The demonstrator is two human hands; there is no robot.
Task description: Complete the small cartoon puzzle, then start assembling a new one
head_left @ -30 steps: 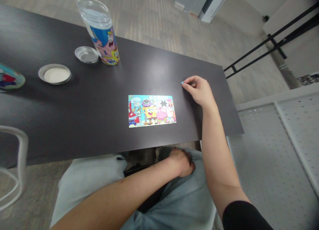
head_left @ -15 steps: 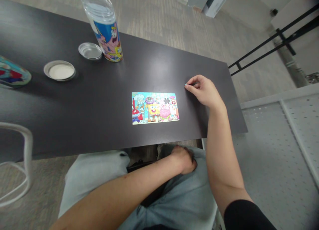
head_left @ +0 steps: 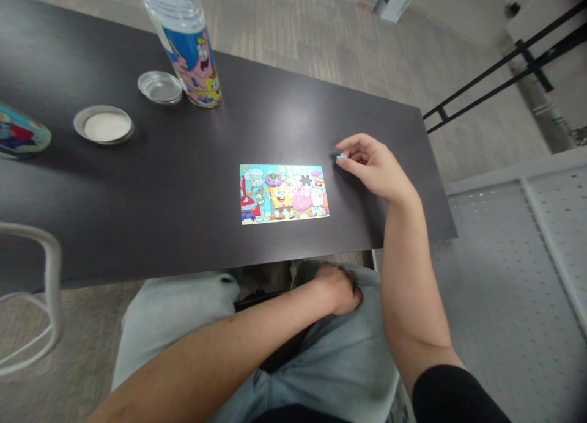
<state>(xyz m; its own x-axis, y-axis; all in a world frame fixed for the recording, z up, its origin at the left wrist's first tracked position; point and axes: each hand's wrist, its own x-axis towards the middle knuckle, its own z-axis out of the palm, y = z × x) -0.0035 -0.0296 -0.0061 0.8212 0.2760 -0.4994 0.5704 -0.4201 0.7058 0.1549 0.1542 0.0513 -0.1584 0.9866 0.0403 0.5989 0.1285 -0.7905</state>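
A small jigsaw puzzle with a bright cartoon picture lies flat on the dark table. One piece-shaped gap shows dark in its upper right part. To the right of it, just over the tabletop, my right hand holds a small light-blue puzzle piece at the thumb and fingertips. The index finger is slightly lifted off the piece. My left hand rests on my thigh below the table edge, its fingers curled and partly hidden.
A tall cartoon-printed canister with a clear top stands at the back. Left of it lie a metal lid and a lid with a white inside. Another printed canister lies at the left. A white cable hangs near the left front.
My right hand's fingers have spread a little, showing more of the blue piece. The view has shifted slightly. My left hand stays on my thigh.
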